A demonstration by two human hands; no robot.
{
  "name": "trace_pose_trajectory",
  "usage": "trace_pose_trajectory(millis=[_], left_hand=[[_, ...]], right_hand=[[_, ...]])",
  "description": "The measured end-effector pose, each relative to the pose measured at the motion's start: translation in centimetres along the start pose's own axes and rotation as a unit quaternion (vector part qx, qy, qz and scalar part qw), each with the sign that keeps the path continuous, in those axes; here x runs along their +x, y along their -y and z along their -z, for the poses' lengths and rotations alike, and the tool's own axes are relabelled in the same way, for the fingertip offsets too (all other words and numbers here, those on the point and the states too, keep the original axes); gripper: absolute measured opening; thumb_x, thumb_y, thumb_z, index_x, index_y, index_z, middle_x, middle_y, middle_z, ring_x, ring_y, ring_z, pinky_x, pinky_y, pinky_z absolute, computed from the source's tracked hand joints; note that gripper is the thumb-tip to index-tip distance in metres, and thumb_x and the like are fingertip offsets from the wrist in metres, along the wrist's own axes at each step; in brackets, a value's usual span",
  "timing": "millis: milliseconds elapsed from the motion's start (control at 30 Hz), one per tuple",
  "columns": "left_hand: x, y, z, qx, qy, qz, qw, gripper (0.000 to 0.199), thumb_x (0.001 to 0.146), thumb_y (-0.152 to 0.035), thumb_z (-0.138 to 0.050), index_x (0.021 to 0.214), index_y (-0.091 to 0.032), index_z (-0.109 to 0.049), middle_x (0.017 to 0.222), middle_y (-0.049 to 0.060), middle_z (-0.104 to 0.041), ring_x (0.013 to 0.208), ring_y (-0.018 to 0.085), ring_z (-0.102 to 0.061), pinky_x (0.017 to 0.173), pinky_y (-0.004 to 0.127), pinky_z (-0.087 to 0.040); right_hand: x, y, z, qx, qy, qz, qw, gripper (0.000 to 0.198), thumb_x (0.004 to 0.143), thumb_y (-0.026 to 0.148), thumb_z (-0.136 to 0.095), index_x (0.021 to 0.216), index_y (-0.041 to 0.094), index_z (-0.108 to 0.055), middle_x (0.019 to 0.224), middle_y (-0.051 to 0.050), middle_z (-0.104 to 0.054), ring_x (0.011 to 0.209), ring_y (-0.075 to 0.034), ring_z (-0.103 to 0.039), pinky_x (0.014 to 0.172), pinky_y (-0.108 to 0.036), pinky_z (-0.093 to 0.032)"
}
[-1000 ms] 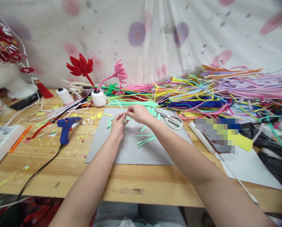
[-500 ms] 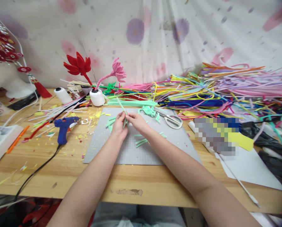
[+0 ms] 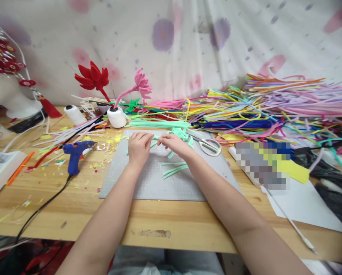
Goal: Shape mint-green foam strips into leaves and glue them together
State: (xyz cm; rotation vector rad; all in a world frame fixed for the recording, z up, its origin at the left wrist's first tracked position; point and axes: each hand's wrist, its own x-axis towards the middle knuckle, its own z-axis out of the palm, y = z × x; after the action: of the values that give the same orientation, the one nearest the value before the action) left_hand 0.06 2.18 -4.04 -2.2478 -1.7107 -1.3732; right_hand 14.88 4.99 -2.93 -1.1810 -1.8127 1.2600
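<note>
Left hand (image 3: 140, 148) and right hand (image 3: 173, 145) are pinching a short mint-green piece (image 3: 156, 137) between them, fingertips close together above the grey mat (image 3: 156, 187); fingers are hiding much of it, so how firmly is hard to tell. Uneven finger pressure could be causing it to twist or slip. Loose mint strips (image 3: 174, 170) are lying beside the right forearm (image 3: 216, 183), where a low sweep could scatter them. Beyond, scissors (image 3: 212, 147) are resting against a tangled mint clump (image 3: 179, 133), risking a snag.
</note>
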Motion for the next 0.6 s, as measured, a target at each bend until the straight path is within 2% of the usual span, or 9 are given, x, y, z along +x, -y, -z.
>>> trace_pose_trajectory(millis=[133,233,300,367,433,533,600], left_hand=[[-0.3,-0.3,-0.3,-0.021,0.016,0.033,0.999,0.021,0.079,-0.029,-0.045,0.082,-0.02,-0.064,0.082,0.006,-0.06,0.078,0.017,-0.052,0.076,0.03,-0.038],[-0.6,-0.6,-0.7,-0.11,0.027,0.078,0.991,0.019,0.076,-0.03,-0.047,0.08,-0.019,-0.063,0.079,0.005,-0.059,0.066,0.013,-0.052,0.064,0.026,-0.04],[-0.7,-0.6,-0.9,-0.194,0.028,0.13,0.972,0.018,0.072,-0.032,-0.053,0.079,-0.019,-0.063,0.076,0.004,-0.06,0.062,0.012,-0.052,0.059,0.025,-0.041],[-0.7,-0.7,-1.3,-0.291,0.03,0.202,0.935,0.021,0.066,-0.035,-0.059,0.078,-0.018,-0.063,0.071,0.003,-0.061,0.06,0.012,-0.052,0.055,0.024,-0.042],[-0.7,-0.9,-1.6,-0.379,0.025,0.277,0.882,0.025,0.06,-0.036,-0.065,0.075,-0.016,-0.062,0.068,0.002,-0.062,0.06,0.012,-0.054,0.054,0.024,-0.042],[-0.7,-1.0,-2.0,-0.462,0.005,0.371,0.805,0.025,0.054,-0.033,-0.069,0.069,-0.016,-0.061,0.067,0.001,-0.062,0.063,0.011,-0.056,0.055,0.021,-0.04],[-0.6,-1.0,-2.1,-0.5,-0.004,0.405,0.766,0.022,0.052,-0.029,-0.07,0.067,-0.016,-0.06,0.065,0.0,-0.062,0.062,0.008,-0.054,0.053,0.018,-0.036]], right_hand=[[-0.3,-0.4,0.0,-0.026,-0.032,0.036,0.999,0.023,0.072,0.031,-0.04,0.066,0.015,-0.055,0.063,0.001,-0.05,0.06,-0.009,-0.044,0.058,-0.021,-0.036],[-0.3,-0.5,0.2,-0.07,-0.039,0.051,0.995,0.023,0.073,0.03,-0.041,0.065,0.015,-0.056,0.062,0.002,-0.05,0.06,-0.009,-0.043,0.059,-0.021,-0.035],[-0.3,-0.5,0.4,-0.078,-0.024,0.056,0.995,0.024,0.074,0.031,-0.041,0.066,0.015,-0.056,0.063,0.002,-0.05,0.059,-0.009,-0.043,0.058,-0.021,-0.034],[-0.3,-0.6,0.4,-0.062,-0.007,0.066,0.996,0.024,0.075,0.032,-0.04,0.067,0.014,-0.056,0.063,0.002,-0.05,0.058,-0.008,-0.042,0.058,-0.021,-0.034],[-0.3,-0.6,0.1,-0.045,0.0,0.078,0.996,0.026,0.076,0.033,-0.04,0.068,0.014,-0.056,0.06,0.002,-0.048,0.056,-0.008,-0.042,0.057,-0.02,-0.034],[-0.4,-0.6,-0.8,-0.047,-0.023,0.088,0.995,0.028,0.079,0.033,-0.037,0.069,0.014,-0.056,0.058,0.003,-0.047,0.057,-0.009,-0.044,0.059,-0.021,-0.034],[-0.5,-0.5,-1.4,-0.067,-0.048,0.106,0.991,0.029,0.081,0.032,-0.035,0.069,0.015,-0.056,0.064,0.001,-0.053,0.063,-0.01,-0.047,0.063,-0.021,-0.036]])
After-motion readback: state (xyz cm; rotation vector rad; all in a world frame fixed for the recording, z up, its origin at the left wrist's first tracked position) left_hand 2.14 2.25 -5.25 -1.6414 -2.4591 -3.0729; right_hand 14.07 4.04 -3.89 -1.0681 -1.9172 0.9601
